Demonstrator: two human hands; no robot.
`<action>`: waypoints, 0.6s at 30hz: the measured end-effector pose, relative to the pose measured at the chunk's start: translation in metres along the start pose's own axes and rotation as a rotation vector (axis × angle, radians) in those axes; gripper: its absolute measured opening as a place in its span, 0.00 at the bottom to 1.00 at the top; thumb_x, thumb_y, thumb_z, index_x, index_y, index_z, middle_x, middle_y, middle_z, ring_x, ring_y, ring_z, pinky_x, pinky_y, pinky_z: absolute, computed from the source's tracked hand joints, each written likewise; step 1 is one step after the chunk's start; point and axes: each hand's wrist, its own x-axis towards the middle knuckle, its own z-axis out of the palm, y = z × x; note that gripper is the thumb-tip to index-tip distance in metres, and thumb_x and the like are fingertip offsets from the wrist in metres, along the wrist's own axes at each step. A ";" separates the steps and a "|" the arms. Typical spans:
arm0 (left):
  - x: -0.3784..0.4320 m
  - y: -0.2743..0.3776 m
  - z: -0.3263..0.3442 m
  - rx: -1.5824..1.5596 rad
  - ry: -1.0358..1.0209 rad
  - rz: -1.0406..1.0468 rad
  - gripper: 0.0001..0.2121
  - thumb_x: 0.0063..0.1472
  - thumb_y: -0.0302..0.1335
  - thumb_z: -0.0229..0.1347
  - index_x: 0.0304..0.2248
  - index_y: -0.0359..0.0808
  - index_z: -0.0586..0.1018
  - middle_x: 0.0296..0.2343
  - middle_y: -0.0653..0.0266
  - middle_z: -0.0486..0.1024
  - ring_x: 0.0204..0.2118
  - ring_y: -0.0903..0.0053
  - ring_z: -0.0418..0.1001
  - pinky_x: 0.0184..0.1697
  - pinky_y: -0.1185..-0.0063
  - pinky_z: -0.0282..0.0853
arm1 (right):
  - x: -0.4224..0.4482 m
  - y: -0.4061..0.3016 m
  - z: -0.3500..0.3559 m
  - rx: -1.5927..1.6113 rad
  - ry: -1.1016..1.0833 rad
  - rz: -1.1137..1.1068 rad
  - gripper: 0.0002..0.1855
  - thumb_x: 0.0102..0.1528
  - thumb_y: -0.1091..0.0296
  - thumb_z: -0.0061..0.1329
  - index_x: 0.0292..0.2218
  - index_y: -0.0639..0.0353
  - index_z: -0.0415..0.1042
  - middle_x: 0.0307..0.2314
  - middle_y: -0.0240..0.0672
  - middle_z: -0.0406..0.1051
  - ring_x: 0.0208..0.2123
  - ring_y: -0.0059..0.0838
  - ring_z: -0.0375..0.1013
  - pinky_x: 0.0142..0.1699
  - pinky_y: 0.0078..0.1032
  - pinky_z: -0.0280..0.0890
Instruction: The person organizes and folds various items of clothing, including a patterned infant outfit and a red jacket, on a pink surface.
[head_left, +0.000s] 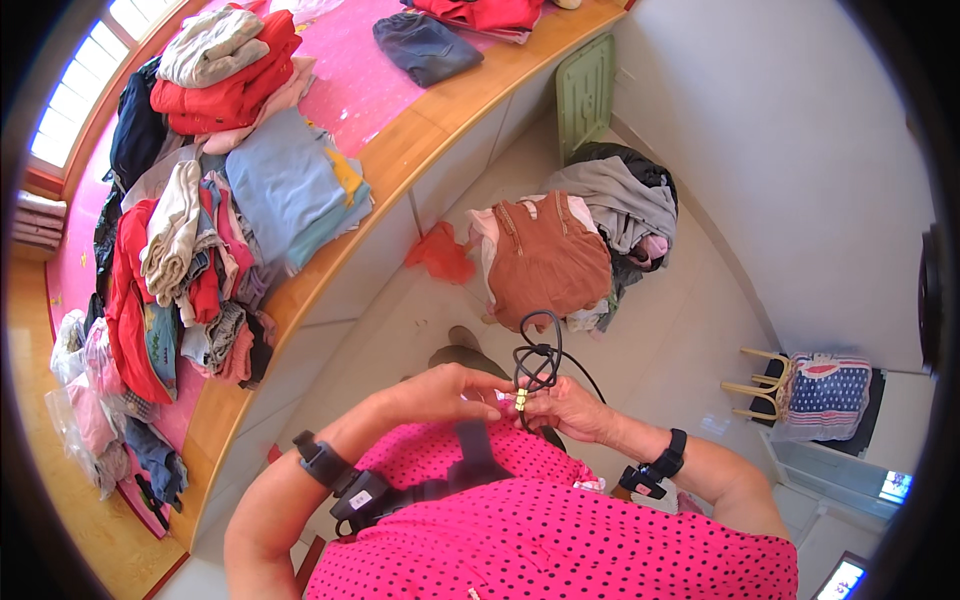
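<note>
A black cable (538, 360), looped and bundled, stands up in front of my chest. My right hand (571, 409) pinches its lower end, beside a shiny yellow piece (520, 399) on the cable. My left hand (450, 391) is just to the left, thumb and forefinger apart, with the forefinger's tip close to the yellow piece; whether it touches is unclear. Beyond the cable, a brown dress (559, 251) lies on top of a clothes pile on the floor. Behind that, grey clothes (626, 199) spill from a dark bag.
To the left, a raised wooden platform edge (322, 292) borders a pink mat (352, 90) bearing folded clothes (285, 184). A red plastic bag (442, 253) lies at its foot. A green lid (585, 97) leans near the wall. At right, a patterned bag (829, 396) sits by pale chair legs (761, 382).
</note>
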 end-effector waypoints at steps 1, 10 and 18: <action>0.000 0.001 0.000 0.027 -0.030 0.006 0.21 0.61 0.32 0.57 0.52 0.35 0.73 0.36 0.63 0.79 0.39 0.80 0.75 0.45 0.78 0.69 | -0.001 -0.002 -0.001 0.041 -0.048 0.025 0.21 0.58 0.72 0.50 0.53 0.58 0.64 0.40 0.34 0.73 0.33 0.23 0.74 0.37 0.20 0.70; 0.005 0.007 0.008 0.057 0.062 0.025 0.19 0.58 0.36 0.58 0.45 0.33 0.78 0.33 0.56 0.80 0.34 0.72 0.76 0.42 0.74 0.69 | 0.000 -0.008 0.008 -0.134 0.114 0.007 0.28 0.52 0.71 0.57 0.52 0.62 0.62 0.34 0.30 0.73 0.31 0.20 0.73 0.34 0.19 0.71; 0.021 -0.002 0.020 -0.246 0.108 -0.069 0.12 0.59 0.33 0.56 0.33 0.31 0.82 0.23 0.68 0.78 0.26 0.88 0.72 0.33 0.82 0.69 | -0.003 -0.016 0.009 -0.457 0.087 -0.078 0.15 0.53 0.70 0.58 0.42 0.61 0.71 0.32 0.32 0.74 0.33 0.21 0.75 0.40 0.22 0.71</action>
